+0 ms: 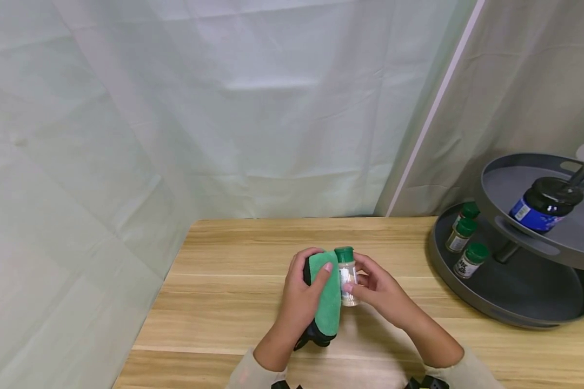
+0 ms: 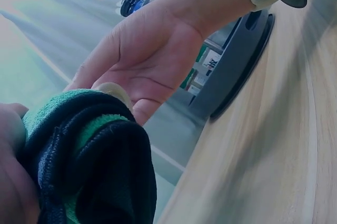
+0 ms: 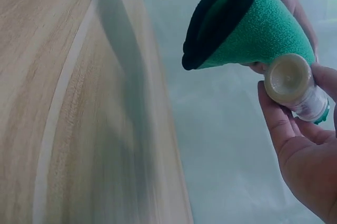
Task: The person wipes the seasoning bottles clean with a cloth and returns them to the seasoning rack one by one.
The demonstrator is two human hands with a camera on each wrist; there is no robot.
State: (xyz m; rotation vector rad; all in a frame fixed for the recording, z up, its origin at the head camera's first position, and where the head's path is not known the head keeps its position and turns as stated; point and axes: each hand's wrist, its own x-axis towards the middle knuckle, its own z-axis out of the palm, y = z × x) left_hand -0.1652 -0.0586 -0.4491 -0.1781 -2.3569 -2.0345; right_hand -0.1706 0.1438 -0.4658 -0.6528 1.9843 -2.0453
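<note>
A folded green cloth [image 1: 329, 302] with dark edging is gripped by my left hand [image 1: 300, 294], the thumb lying across its green face. My right hand [image 1: 382, 292] holds a small clear spice jar [image 1: 349, 281] with a green cap and pale contents, thumb on one side and fingers on the other. Jar and cloth meet side by side in the head view. From the right wrist, the jar's round base [image 3: 288, 78] shows against the cloth [image 3: 263, 27]. The left wrist view shows the cloth's dark folds [image 2: 113, 171] up close, mostly hiding the jar.
At the right stands a grey two-tier round tray [image 1: 503, 319]. Its lower tier carries several green-capped spice jars [image 1: 469, 262]; a dark jar with a blue label [image 1: 545, 205] sits on the upper tier. Pale curtains [image 1: 292, 108] hang behind the wooden table [image 1: 224, 292].
</note>
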